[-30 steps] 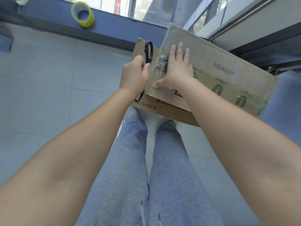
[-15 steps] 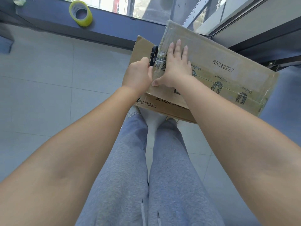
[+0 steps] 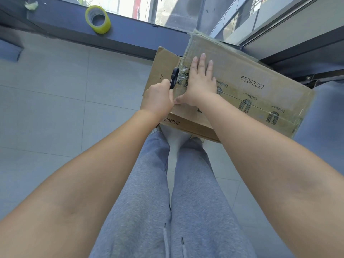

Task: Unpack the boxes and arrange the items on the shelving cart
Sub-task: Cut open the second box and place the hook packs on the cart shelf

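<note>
A taped cardboard box point(image 3: 247, 81) printed 65242227 lies tilted on top of a larger brown box point(image 3: 163, 71) on the floor. My right hand point(image 3: 200, 84) presses flat on the top box near its left end, fingers straight. My left hand point(image 3: 158, 99) grips black scissors point(image 3: 174, 78) at the left edge of the top box, by the taped seam. Only a black handle loop shows; the blades are hidden behind my hand and the box.
A yellow tape roll point(image 3: 98, 19) rests on the dark window ledge point(image 3: 130, 32) at the back. Grey floor tiles point(image 3: 55, 90) spread to the left. My legs in grey trousers point(image 3: 167, 192) stand just before the boxes. A dark metal frame point(image 3: 316, 77) is at the right.
The scissors have turned edge-on and slid lower along the top box's left edge with my left hand. My right hand stays pressed on the box.
</note>
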Motion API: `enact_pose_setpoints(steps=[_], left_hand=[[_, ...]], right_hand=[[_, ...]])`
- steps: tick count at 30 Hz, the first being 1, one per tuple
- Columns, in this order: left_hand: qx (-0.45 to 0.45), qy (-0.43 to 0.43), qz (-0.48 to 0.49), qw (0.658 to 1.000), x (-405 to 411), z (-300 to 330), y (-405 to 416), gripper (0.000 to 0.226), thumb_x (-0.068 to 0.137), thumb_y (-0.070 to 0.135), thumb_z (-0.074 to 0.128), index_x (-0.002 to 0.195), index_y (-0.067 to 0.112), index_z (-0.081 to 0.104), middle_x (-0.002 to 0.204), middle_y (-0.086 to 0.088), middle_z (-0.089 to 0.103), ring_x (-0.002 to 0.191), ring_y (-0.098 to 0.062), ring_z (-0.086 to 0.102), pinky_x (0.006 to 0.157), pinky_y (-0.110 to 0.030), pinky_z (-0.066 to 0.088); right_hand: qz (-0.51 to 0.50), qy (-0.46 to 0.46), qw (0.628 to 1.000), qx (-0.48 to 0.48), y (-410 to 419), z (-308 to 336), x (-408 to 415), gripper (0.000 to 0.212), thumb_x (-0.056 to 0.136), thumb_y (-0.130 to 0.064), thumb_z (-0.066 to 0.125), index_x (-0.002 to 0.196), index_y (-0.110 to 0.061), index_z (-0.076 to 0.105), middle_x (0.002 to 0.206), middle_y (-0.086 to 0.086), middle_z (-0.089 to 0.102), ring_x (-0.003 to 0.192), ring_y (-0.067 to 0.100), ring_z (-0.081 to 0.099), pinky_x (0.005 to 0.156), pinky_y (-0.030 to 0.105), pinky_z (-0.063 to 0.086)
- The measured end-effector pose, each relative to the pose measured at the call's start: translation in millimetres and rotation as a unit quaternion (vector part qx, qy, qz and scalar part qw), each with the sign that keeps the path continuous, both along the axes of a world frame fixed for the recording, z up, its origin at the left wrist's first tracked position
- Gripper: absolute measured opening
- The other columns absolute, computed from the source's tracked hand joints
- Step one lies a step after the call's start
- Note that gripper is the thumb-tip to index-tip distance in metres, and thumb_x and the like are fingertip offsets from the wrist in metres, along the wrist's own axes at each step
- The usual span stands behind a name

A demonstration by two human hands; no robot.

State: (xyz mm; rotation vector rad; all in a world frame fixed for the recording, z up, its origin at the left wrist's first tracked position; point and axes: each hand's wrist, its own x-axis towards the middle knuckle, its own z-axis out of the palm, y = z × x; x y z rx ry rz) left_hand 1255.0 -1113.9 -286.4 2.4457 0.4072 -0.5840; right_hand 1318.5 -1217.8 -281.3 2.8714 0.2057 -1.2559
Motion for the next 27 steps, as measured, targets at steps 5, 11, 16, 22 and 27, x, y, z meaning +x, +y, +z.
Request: enact_pose_setpoints(steps=[5, 11, 16, 22, 27], left_hand=[[-0.016, 0.007, 0.026, 1.000, -11.0, 2.5, -0.3, 0.018, 0.096, 0.015, 0.042, 0.080, 0.007, 0.037, 0.073, -0.013, 0.045, 0.070, -0.030, 0.037, 0.060, -0.033, 0.024], [-0.098, -0.077, 0.238, 0.963, -7.6, 20.8, 2.1, 0.024, 0.096, 0.023, 0.047, 0.074, 0.014, 0.047, 0.073, -0.006, 0.064, 0.074, -0.027, 0.058, 0.068, -0.036, 0.045], [-0.306, -0.109, 0.536, 0.779, 42.2, 26.8, 20.9, 0.024, 0.097, 0.024, 0.048, 0.074, 0.018, 0.050, 0.077, -0.002, 0.065, 0.076, -0.017, 0.067, 0.075, -0.041, 0.058], [-0.410, -0.082, 0.637, 0.647, 77.6, 13.1, 49.7, 0.026, 0.098, 0.020, 0.049, 0.073, 0.011, 0.048, 0.076, -0.007, 0.062, 0.065, -0.018, 0.061, 0.059, -0.027, 0.055], [-0.404, 0.055, 0.602, 0.686, 80.8, -3.7, 121.0, 0.037, 0.093, 0.047, 0.046, 0.089, 0.013, 0.059, 0.090, -0.003, 0.066, 0.082, -0.018, 0.065, 0.075, -0.033, 0.053]], right_hand=[[-0.005, 0.002, 1.000, 0.006, -2.9, 3.0, 0.2, 0.133, 0.065, -0.055, 0.076, 0.146, -0.012, -0.019, 0.153, 0.007, -0.028, 0.142, 0.031, -0.020, 0.116, 0.048, 0.009], [-0.027, 0.023, 0.998, 0.044, -5.7, 16.4, 10.3, 0.110, 0.080, -0.042, 0.069, 0.149, -0.010, -0.010, 0.155, 0.010, -0.020, 0.143, 0.031, -0.014, 0.116, 0.045, 0.008], [-0.247, -0.008, 0.926, 0.284, 13.5, 37.7, 14.6, 0.030, 0.091, -0.036, 0.052, 0.114, -0.016, 0.054, 0.115, 0.005, 0.049, 0.103, 0.016, 0.045, 0.081, 0.027, 0.038], [-0.513, 0.210, 0.725, 0.409, 71.6, 30.0, 26.5, 0.023, 0.099, -0.023, 0.045, 0.093, -0.006, 0.059, 0.070, 0.006, 0.055, 0.051, 0.011, 0.052, 0.042, 0.017, 0.043], [-0.398, 0.154, 0.810, 0.403, 105.4, 9.2, 54.1, 0.017, 0.096, -0.020, 0.051, 0.083, -0.015, 0.061, 0.064, 0.002, 0.056, 0.043, 0.005, 0.041, 0.040, 0.013, 0.034]])
